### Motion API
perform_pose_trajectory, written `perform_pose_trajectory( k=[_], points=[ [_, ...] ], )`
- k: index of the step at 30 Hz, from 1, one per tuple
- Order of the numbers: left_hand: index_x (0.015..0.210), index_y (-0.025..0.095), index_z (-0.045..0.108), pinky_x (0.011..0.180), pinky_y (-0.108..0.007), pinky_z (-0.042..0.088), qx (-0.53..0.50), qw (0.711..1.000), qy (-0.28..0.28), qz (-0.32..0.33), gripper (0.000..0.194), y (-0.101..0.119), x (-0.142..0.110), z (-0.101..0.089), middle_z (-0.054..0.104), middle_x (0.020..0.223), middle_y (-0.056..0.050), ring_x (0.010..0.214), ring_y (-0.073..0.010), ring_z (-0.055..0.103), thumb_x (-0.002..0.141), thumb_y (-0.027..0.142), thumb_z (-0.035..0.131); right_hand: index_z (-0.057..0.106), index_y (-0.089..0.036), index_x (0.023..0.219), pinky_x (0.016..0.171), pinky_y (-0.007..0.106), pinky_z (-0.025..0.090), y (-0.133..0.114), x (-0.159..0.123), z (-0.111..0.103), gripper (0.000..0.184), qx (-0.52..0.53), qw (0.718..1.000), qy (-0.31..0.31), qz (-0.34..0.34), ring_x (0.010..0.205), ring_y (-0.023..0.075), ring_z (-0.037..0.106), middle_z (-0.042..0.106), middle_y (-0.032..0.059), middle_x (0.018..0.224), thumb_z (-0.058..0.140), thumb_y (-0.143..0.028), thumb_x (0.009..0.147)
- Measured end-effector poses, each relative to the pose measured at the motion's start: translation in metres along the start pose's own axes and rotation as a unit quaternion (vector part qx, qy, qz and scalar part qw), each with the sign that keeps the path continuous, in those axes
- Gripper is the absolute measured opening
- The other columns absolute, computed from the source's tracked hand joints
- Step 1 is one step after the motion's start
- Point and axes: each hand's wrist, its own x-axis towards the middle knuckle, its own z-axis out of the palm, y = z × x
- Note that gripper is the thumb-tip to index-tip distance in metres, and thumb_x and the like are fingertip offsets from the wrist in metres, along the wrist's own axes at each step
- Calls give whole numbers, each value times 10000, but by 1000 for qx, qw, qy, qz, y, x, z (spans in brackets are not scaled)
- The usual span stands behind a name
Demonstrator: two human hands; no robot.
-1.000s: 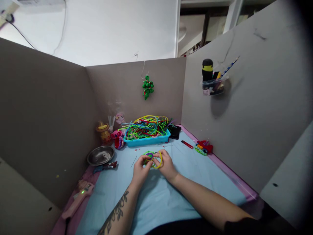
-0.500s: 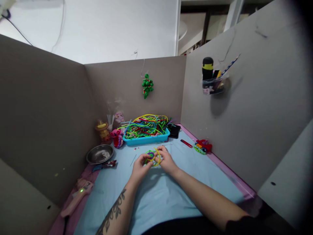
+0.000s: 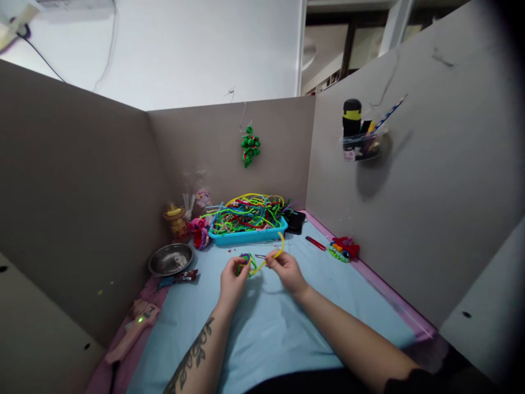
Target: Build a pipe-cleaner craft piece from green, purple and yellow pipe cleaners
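Pinched in the fingers of my left hand is a small coiled piece of pipe cleaner, purple and green. A yellow pipe cleaner runs from that piece to my right hand. The closed fingers of my right hand grip it, and its free end curves up above them. From the same fingers a thin metal tip points left; the rest of that tool is hidden, so I cannot tell its kind. Both hands are above the pale blue cloth.
A blue tray heaped with pipe cleaners stands behind my hands. On the left are a metal bowl, a foil packet and a pink glue gun. A red cutter and a red-green ornament lie right.
My right hand has drawn away from my left, to the right, pulling the yellow pipe cleaner from a loop into a longer curve. The metal tip now shows between the hands.
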Motion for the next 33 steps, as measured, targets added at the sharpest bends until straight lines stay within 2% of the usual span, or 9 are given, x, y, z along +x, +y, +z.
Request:
perform_pose_trajectory(
  k=[6, 8, 10, 12, 15, 20, 23, 26, 33],
  points=[
    [771, 160, 598, 570, -229, 423, 7, 999, 33, -16, 219, -4, 2, -1, 615, 727, -16, 588, -115, 540, 615, 278, 696, 600, -202, 773, 619, 321, 477, -2, 10, -18, 280, 63, 997, 44, -18, 635, 171, 582, 607, 25, 676, 617, -477, 723],
    [787, 158, 598, 576, -233, 428, -8, 1000, 18, -24, 238, -6, 2, -2, 623, 750, -24, 593, -115, 544, 616, 287, 702, 599, -208, 916, 644, 316, 476, 0, 11, -17, 283, 44, 999, 16, -16, 709, 177, 589, 633, 42, 786, 614, -422, 732],
    [821, 155, 598, 601, -241, 438, -31, 999, -7, -30, 258, -7, 3, -2, 634, 788, -37, 625, -121, 562, 631, 300, 696, 552, -220, 1089, 673, 302, 470, 2, 11, -14, 411, -8, 999, -30, -16, 812, 182, 579, 623, 56, 953, 641, -329, 702],
    [851, 154, 602, 652, -254, 450, -59, 997, -31, -26, 272, -8, 3, -1, 646, 835, -53, 698, -140, 590, 647, 312, 687, 528, -221, 1149, 674, 289, 459, 7, 10, -8, 505, -84, 995, -57, -13, 858, 182, 557, 589, 60, 1037, 654, -245, 661],
    [847, 157, 610, 703, -269, 457, -80, 996, -46, -13, 255, -6, 1, 1, 656, 848, -61, 774, -164, 606, 659, 317, 673, 608, -202, 1017, 690, 292, 447, 16, 8, 0, 383, -172, 984, -45, -15, 851, 179, 538, 572, 47, 978, 658, -206, 636],
    [803, 157, 605, 648, -251, 455, -69, 996, -61, -8, 194, 1, -2, 5, 645, 762, -37, 693, -143, 591, 671, 290, 655, 645, -189, 839, 693, 283, 439, 22, 6, 7, 161, -183, 983, -8, -34, 761, 154, 521, 540, 20, 830, 630, -260, 695],
    [794, 157, 603, 619, -242, 449, -59, 996, -65, -14, 179, 2, -4, 6, 630, 717, -23, 652, -136, 581, 685, 293, 643, 640, -190, 833, 644, 265, 426, 19, 5, 7, 145, -174, 984, -4, -37, 716, 147, 506, 533, 17, 801, 600, -285, 732],
    [783, 161, 611, 626, -244, 451, -33, 996, -79, 1, 154, 2, -5, 5, 623, 705, -18, 652, -138, 578, 700, 289, 632, 604, -184, 698, 636, 261, 409, 15, 4, 8, 155, -168, 985, -1, -43, 702, 148, 493, 513, 11, 735, 567, -319, 764],
    [767, 179, 642, 693, -273, 466, 24, 993, -99, 52, 125, 5, -9, 4, 642, 736, -27, 727, -167, 596, 724, 290, 604, 485, -185, 561, 734, 299, 410, 12, 4, 9, 271, -122, 992, 7, -29, 751, 162, 485, 474, 14, 764, 557, -358, 756]
  ],
)
